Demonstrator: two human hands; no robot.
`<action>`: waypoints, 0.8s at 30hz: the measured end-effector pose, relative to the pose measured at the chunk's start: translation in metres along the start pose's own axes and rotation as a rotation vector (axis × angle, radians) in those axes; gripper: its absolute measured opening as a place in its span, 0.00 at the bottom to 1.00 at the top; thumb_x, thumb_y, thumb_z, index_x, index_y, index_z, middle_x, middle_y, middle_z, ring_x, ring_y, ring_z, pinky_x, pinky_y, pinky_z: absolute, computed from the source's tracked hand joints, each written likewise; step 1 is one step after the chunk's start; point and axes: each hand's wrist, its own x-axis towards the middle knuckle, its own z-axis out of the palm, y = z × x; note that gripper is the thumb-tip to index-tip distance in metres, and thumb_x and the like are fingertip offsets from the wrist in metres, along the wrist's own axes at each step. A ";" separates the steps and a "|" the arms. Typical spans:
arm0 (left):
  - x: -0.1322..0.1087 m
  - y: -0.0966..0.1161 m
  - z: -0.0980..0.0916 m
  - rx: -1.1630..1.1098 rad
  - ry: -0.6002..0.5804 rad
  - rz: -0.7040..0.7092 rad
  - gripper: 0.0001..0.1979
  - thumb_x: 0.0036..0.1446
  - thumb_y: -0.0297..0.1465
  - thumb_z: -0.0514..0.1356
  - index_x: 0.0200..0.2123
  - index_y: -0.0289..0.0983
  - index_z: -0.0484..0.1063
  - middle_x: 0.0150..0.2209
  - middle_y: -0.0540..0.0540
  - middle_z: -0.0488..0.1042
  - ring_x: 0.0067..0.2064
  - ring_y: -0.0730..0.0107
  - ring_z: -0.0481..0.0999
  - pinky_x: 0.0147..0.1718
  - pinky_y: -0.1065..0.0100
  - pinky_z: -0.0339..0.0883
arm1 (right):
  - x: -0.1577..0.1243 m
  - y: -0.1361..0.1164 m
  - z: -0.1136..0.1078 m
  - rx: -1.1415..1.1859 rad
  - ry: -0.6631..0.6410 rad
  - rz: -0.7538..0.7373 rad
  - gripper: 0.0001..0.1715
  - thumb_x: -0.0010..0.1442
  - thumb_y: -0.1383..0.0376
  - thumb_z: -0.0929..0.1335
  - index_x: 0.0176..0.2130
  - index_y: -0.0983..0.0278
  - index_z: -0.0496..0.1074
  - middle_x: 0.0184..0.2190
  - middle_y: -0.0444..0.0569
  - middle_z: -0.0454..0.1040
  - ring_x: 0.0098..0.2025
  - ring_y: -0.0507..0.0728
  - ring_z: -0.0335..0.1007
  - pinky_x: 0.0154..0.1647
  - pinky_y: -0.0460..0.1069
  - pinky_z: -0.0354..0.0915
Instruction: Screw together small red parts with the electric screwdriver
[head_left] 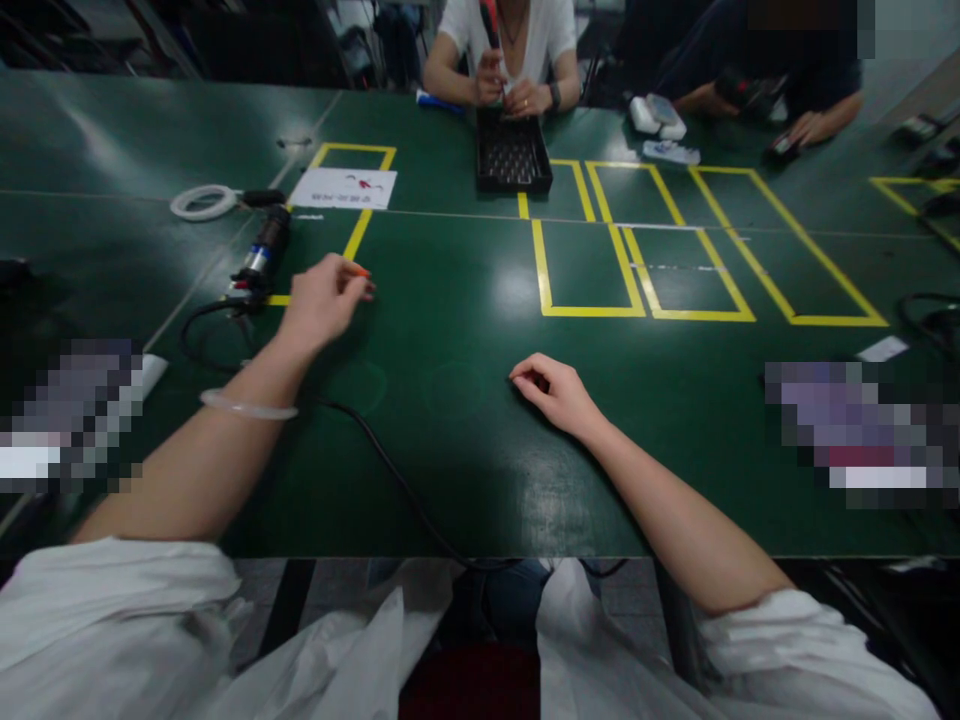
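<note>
Right of the power tool point(259, 252), the left hand point(324, 304) pinches an orange piece point(361, 272), presumably for precision; the right hand point(556, 394) curls, contents unclear.

Green table point(450, 480), black tray point(517, 185); right of the tray, yellow tape outlines point(592, 311); left of it, a white card point(337, 190) with red marks, white coil point(180, 206), black, silver and blue tool point(260, 255), orange piece point(362, 272)

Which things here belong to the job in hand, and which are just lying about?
Likely in use:
small orange item, pinched in the left hand
black tool, beside that hand

Probably just lying about:
printed sheet
white card
</note>
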 end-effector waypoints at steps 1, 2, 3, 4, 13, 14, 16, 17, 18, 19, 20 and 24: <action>-0.006 0.019 0.015 -0.178 -0.059 -0.002 0.18 0.67 0.33 0.53 0.54 0.27 0.67 0.43 0.41 0.75 0.41 0.70 0.74 0.47 0.64 0.70 | 0.000 0.000 0.000 0.011 0.000 0.004 0.05 0.64 0.65 0.66 0.38 0.62 0.73 0.30 0.45 0.72 0.30 0.52 0.65 0.33 0.47 0.61; -0.014 0.038 0.029 -0.327 -0.156 0.000 0.17 0.66 0.34 0.54 0.53 0.28 0.69 0.40 0.42 0.75 0.39 0.70 0.75 0.44 0.65 0.71 | 0.000 -0.001 -0.001 0.033 -0.001 0.015 0.05 0.64 0.65 0.66 0.38 0.63 0.73 0.30 0.45 0.72 0.30 0.51 0.65 0.33 0.47 0.61; -0.023 0.055 0.043 -0.446 -0.255 0.016 0.19 0.66 0.36 0.55 0.53 0.29 0.70 0.39 0.43 0.75 0.38 0.71 0.75 0.42 0.66 0.71 | 0.000 -0.001 -0.001 0.069 -0.004 0.029 0.05 0.64 0.64 0.67 0.39 0.63 0.73 0.30 0.45 0.72 0.30 0.51 0.66 0.33 0.47 0.62; -0.033 0.071 0.055 -0.533 -0.354 0.035 0.21 0.65 0.37 0.56 0.56 0.31 0.70 0.37 0.44 0.74 0.36 0.71 0.74 0.41 0.66 0.71 | 0.000 -0.001 -0.001 0.118 -0.011 0.044 0.06 0.63 0.63 0.67 0.40 0.62 0.73 0.31 0.45 0.72 0.30 0.51 0.66 0.32 0.47 0.62; -0.077 0.105 0.101 -0.824 -0.754 0.078 0.35 0.65 0.38 0.58 0.70 0.31 0.53 0.29 0.49 0.70 0.33 0.70 0.72 0.37 0.68 0.67 | -0.002 -0.005 0.001 0.449 -0.154 0.087 0.17 0.60 0.54 0.72 0.43 0.62 0.70 0.32 0.45 0.75 0.31 0.51 0.68 0.32 0.47 0.65; -0.078 0.104 0.102 -0.835 -0.746 0.056 0.34 0.65 0.39 0.57 0.70 0.32 0.53 0.30 0.48 0.71 0.33 0.70 0.72 0.37 0.68 0.68 | -0.003 -0.005 0.001 0.448 -0.155 0.086 0.16 0.61 0.54 0.71 0.42 0.62 0.70 0.32 0.45 0.75 0.31 0.51 0.68 0.32 0.47 0.65; -0.078 0.101 0.105 -0.878 -0.719 0.001 0.31 0.66 0.40 0.55 0.68 0.33 0.56 0.34 0.46 0.72 0.34 0.71 0.73 0.37 0.68 0.69 | -0.003 -0.006 0.000 0.442 -0.141 0.084 0.17 0.61 0.53 0.72 0.42 0.62 0.70 0.32 0.45 0.74 0.31 0.51 0.68 0.33 0.48 0.65; -0.078 0.099 0.106 -0.902 -0.711 -0.020 0.29 0.67 0.41 0.55 0.65 0.33 0.59 0.35 0.45 0.72 0.34 0.71 0.73 0.36 0.68 0.69 | -0.003 -0.007 0.000 0.436 -0.130 0.082 0.17 0.60 0.53 0.72 0.41 0.62 0.70 0.32 0.45 0.74 0.30 0.51 0.68 0.32 0.48 0.65; -0.078 0.099 0.107 -0.921 -0.707 -0.034 0.27 0.66 0.42 0.55 0.62 0.33 0.62 0.35 0.44 0.73 0.34 0.71 0.74 0.36 0.68 0.69 | -0.003 -0.007 0.000 0.430 -0.119 0.079 0.17 0.60 0.53 0.72 0.41 0.62 0.70 0.32 0.45 0.74 0.30 0.51 0.67 0.32 0.48 0.65; -0.078 0.098 0.107 -0.935 -0.701 -0.040 0.25 0.66 0.43 0.55 0.58 0.32 0.65 0.35 0.44 0.73 0.34 0.71 0.73 0.36 0.68 0.70 | -0.003 -0.007 0.000 0.424 -0.110 0.074 0.18 0.60 0.52 0.72 0.41 0.62 0.70 0.31 0.45 0.74 0.30 0.51 0.67 0.32 0.47 0.65; -0.079 0.098 0.108 -0.942 -0.695 -0.041 0.23 0.66 0.43 0.56 0.54 0.32 0.67 0.35 0.44 0.73 0.33 0.71 0.73 0.36 0.68 0.70 | -0.003 -0.007 0.000 0.416 -0.102 0.070 0.18 0.59 0.52 0.72 0.41 0.62 0.71 0.31 0.45 0.73 0.30 0.51 0.67 0.31 0.47 0.65; -0.079 0.098 0.109 -0.922 -0.681 -0.033 0.19 0.65 0.45 0.57 0.43 0.32 0.67 0.32 0.45 0.73 0.31 0.72 0.73 0.34 0.68 0.69 | -0.003 -0.005 0.001 0.390 -0.073 0.060 0.17 0.59 0.53 0.72 0.41 0.62 0.71 0.31 0.44 0.73 0.29 0.51 0.66 0.30 0.47 0.64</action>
